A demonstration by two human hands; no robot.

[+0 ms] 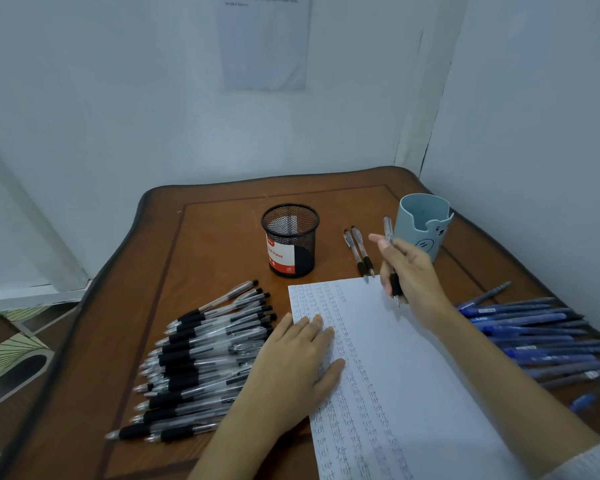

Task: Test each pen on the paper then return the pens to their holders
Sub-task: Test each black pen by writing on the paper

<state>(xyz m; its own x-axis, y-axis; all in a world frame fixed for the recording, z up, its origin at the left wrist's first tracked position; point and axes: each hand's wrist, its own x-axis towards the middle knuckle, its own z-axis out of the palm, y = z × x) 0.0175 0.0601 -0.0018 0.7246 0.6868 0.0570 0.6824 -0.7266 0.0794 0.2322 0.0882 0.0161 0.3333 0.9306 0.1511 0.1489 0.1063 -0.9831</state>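
While pinching the pen [395,284] in the right hand [414,275] above the far right part of the paper [413,375], bring the tip down onto a bare patch right of the written columns and make one short, light word or stroke, then judge the ink from that. Press with the left hand [298,362] as now placed: flat, fingers straight and unclenched, on the paper's left edge, pinning it to the table [222,220] against any sliding under the stroke. Right fingers and thumb curled round the black grip and lower barrel, grasping that pen alone. Stands nearly upright: tip down and toward the wearer, clicker end up and away, rising past the fingers just beside the blue holder [426,230]; long axis close to vertical, tilted slightly leftward at the top. Seems held clear of the paper, though hard to tell for certain from this angle. Tilt the barrel lower before touching down, for a smoother roll of the ball, and avoid overwriting the rows of "test" filling the left columns. Afterwards, most likely drop into the black mesh holder [291,251], judging by the match with the clear-and-black heap [205,355] at left and the two pens [359,252] lying just past the paper's far edge; presumably leave the blue holder for the blue pens [534,337] fanned at right
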